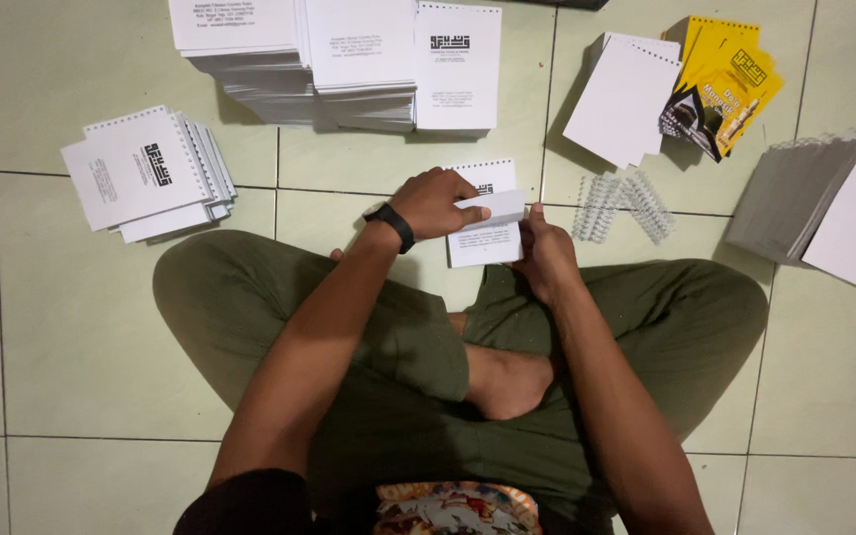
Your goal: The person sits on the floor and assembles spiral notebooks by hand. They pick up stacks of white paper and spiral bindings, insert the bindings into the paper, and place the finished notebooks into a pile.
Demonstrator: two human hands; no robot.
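Observation:
I sit cross-legged on a pale tiled floor. A small white spiral-punched booklet (485, 241) lies on the floor just in front of my shins. My left hand (433, 203), with a black band on its wrist, presses on the booklet and pinches a white page that is folded up. My right hand (545, 256) grips the booklet's right edge, fingers closed around it. The lower part of the booklet is hidden behind my hands.
Stacks of white printed sheets (349, 59) stand at the back. A fanned pile of white booklets (146, 173) lies left. Blank white pads (621, 99), yellow covers (725, 84), clear spiral coils (621, 203) and a grey-backed stack (824, 203) lie right.

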